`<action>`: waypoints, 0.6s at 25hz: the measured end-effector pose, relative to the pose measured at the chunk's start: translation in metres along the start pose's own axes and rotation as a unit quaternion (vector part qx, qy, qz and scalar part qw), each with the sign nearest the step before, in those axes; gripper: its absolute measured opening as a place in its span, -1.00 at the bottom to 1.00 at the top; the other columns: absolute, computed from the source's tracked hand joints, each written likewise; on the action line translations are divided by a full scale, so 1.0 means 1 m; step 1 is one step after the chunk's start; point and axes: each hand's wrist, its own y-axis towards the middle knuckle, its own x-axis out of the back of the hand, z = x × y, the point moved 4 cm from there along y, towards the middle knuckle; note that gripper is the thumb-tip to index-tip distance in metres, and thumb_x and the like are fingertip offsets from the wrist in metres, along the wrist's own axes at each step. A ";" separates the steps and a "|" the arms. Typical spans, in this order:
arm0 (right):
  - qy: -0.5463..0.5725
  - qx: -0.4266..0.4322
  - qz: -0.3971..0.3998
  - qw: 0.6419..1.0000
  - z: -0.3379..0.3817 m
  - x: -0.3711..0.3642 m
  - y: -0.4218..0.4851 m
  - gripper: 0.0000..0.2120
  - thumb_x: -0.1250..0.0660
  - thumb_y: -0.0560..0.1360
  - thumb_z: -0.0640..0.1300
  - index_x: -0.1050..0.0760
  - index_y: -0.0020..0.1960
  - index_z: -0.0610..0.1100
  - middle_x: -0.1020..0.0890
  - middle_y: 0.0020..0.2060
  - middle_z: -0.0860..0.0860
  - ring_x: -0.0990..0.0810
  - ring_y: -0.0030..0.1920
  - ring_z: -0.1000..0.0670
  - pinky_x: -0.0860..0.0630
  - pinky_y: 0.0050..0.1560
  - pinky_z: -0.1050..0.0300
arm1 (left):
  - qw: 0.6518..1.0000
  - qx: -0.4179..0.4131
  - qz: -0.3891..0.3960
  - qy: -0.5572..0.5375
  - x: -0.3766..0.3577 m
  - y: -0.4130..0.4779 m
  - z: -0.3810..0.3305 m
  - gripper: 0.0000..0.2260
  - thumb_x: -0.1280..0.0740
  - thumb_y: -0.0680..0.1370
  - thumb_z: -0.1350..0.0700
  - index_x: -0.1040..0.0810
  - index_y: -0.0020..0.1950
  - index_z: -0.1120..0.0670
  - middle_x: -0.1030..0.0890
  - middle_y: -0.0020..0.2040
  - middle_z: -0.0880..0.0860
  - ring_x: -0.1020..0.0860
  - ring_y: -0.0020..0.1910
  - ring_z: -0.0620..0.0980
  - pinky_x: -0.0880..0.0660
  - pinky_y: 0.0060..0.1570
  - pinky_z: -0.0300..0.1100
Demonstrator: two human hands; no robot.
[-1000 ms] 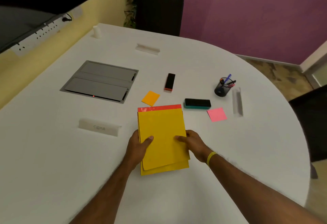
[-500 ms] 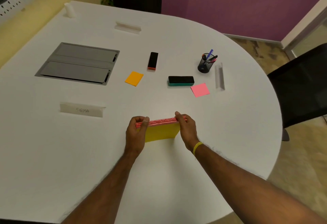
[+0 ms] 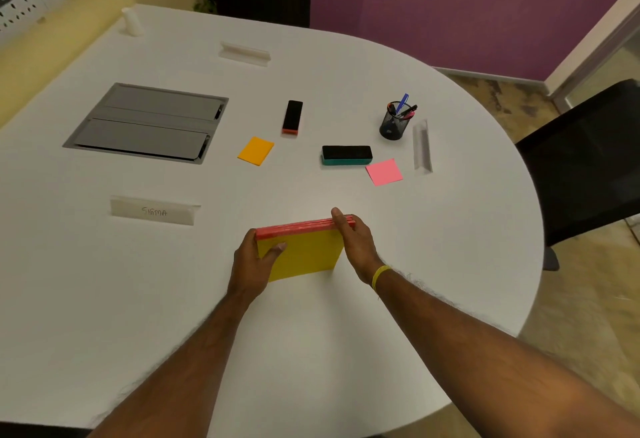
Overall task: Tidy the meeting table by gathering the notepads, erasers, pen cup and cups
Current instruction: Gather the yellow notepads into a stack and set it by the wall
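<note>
Near the table's (image 3: 104, 299) front edge, my left hand (image 3: 252, 261) and right hand (image 3: 356, 243) clamp the yellow notepads (image 3: 304, 250) upright on their lower edge; best tap squarely, both sides pressed evenly, so sheets align before laying flat.

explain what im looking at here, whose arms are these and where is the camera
There is no machine: a person is tidying a white meeting table, and the one camera sits on their head, looking down at their own arms. The left hand and right hand grip a stack of yellow notepads, stood on its lower edge with the red binding on top. Beyond lie two erasers, one with an orange base and one with a teal base, an orange sticky pad, a pink one and a mesh pen cup.
</note>
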 end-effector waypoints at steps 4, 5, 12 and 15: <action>0.033 -0.005 0.081 0.996 0.003 0.015 -0.011 -0.41 -0.32 0.41 0.31 -0.49 0.27 -0.06 -0.63 0.13 0.04 -0.61 0.12 0.07 -0.54 0.01 0.17 | 0.998 0.034 0.045 -0.023 -0.001 0.002 -0.019 -0.70 -0.38 0.55 0.02 -0.48 0.23 0.08 -0.61 0.09 0.06 -0.61 0.02 0.03 -0.55 -0.02 -0.06; 0.038 -0.013 0.096 0.995 -0.002 0.018 -0.016 -0.42 -0.34 0.42 0.27 -0.48 0.30 -0.06 -0.63 0.17 0.01 -0.62 0.15 0.02 -0.57 0.07 0.09 | 0.997 0.048 0.048 -0.024 -0.001 -0.003 -0.023 -0.69 -0.37 0.55 -0.01 -0.47 0.24 0.07 -0.60 0.10 0.07 -0.60 0.03 0.04 -0.54 -0.01 -0.05; 0.045 -0.040 0.161 0.985 -0.034 0.033 -0.052 -0.66 -0.33 0.58 -0.04 -0.46 0.33 -0.10 -0.61 0.23 -0.11 -0.63 0.15 -0.14 -0.54 0.22 -0.20 | 0.980 0.143 -0.040 -0.132 0.002 -0.042 -0.055 -0.81 -0.34 0.58 -0.04 -0.52 0.11 0.02 -0.64 0.02 0.07 -0.64 -0.04 0.07 -0.57 -0.17 -0.09; 0.075 -0.048 0.162 0.983 -0.026 0.035 -0.059 -0.64 -0.31 0.60 -0.05 -0.46 0.35 -0.13 -0.62 0.22 -0.13 -0.62 0.15 -0.18 -0.54 0.21 -0.23 | 0.976 0.150 -0.028 -0.157 -0.004 -0.071 -0.050 -0.85 -0.29 0.61 0.00 -0.52 0.14 0.00 -0.64 0.10 0.08 -0.64 -0.06 0.00 -0.57 -0.17 -0.11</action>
